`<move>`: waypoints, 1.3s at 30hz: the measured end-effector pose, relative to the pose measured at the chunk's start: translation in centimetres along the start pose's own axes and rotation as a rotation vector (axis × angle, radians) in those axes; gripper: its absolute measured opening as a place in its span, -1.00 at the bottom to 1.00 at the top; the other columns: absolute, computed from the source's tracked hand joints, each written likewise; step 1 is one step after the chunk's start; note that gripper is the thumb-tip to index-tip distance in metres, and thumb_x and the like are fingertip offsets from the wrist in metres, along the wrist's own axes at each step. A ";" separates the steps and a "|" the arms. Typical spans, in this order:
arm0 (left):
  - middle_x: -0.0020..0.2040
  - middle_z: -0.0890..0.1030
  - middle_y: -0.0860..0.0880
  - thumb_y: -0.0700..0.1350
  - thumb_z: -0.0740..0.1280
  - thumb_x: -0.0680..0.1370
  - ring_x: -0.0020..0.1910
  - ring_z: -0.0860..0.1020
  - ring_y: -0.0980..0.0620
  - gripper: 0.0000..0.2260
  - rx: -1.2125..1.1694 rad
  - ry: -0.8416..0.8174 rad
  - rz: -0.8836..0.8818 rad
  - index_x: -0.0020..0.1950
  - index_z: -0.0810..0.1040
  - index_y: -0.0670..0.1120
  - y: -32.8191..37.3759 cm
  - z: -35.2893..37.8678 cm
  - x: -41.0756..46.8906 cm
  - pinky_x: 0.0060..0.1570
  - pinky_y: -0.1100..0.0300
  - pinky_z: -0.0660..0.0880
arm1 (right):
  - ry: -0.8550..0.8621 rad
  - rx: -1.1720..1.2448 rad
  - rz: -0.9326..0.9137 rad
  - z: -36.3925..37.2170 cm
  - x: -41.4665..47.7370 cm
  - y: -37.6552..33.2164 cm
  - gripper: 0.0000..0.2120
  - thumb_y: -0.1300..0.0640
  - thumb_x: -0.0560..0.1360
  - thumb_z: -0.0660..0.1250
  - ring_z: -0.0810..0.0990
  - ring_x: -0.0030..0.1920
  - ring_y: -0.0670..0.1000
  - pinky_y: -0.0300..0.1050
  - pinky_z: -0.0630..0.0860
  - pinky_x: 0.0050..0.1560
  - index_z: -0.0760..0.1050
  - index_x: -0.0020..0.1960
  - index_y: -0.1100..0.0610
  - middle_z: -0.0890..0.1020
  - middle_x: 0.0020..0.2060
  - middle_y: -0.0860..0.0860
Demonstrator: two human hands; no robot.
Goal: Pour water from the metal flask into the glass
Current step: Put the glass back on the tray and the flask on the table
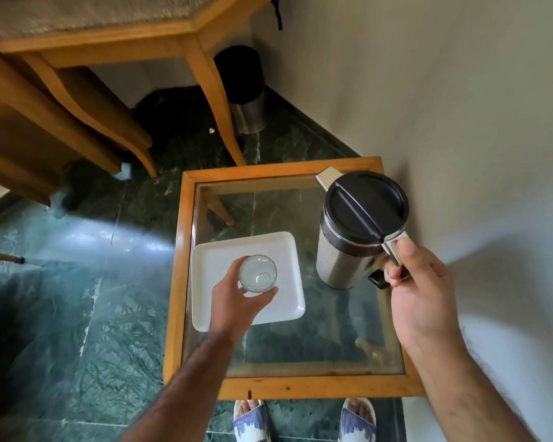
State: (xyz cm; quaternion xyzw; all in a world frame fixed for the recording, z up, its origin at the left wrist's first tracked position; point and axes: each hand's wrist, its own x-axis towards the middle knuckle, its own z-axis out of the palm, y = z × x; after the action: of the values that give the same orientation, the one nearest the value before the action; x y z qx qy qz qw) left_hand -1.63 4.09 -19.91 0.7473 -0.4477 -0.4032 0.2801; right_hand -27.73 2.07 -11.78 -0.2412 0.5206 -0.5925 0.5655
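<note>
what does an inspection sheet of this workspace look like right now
surface: small glass-topped table with wooden frame, beside a wall
job's things: metal flask upright, black lid on; glass over the white tray, looks empty
clutter: nothing seen on the table
grippers: left hand wraps the glass; right hand grips the flask handle
cables: nothing seen
surroundings: green stone floor, wooden chair, steel bin in the corner, sandalled feet at the bottom edge
</note>
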 end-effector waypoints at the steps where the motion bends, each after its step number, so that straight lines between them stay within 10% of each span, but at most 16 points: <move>1: 0.23 0.63 0.12 -0.06 0.69 0.34 0.18 0.60 0.02 -0.35 0.010 0.000 -0.008 0.36 0.52 0.12 -0.5 0.4 0.2 0.21 0.02 0.66 | 0.002 0.003 0.005 -0.2 0.2 0.5 -0.56 -0.28 0.25 0.64 0.35 -0.33 -0.06 -0.22 0.30 -0.25 0.58 -0.28 0.05 0.49 -0.37 -0.06; 22: 0.16 0.60 0.10 -0.10 0.69 0.34 0.12 0.55 0.03 -0.34 0.108 -0.004 -0.041 0.36 0.49 0.03 -3.9 3.4 1.7 -0.03 0.37 0.46 | -0.014 0.010 0.031 -1.5 1.3 4.3 -0.62 -0.14 0.31 0.60 0.34 -0.32 -0.05 -0.19 0.29 -0.25 0.49 -0.37 0.06 0.39 -0.40 -0.02; 39: 0.12 0.60 0.14 -0.11 0.70 0.33 0.08 0.56 0.05 -0.38 0.137 0.024 -0.012 0.30 0.51 0.06 -4.8 3.9 2.4 0.00 0.29 0.46 | -0.011 0.036 0.007 -2.6 1.1 5.5 -0.28 -0.27 0.23 0.64 0.28 -0.31 0.00 -0.17 0.26 -0.23 0.25 -0.31 0.22 0.23 -0.29 0.20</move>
State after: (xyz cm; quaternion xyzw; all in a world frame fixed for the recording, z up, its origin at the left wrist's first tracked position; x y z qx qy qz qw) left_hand -2.20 3.82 -26.55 0.7721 -0.4664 -0.3643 0.2314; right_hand -28.00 2.95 -17.87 -0.2324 0.5076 -0.5985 0.5746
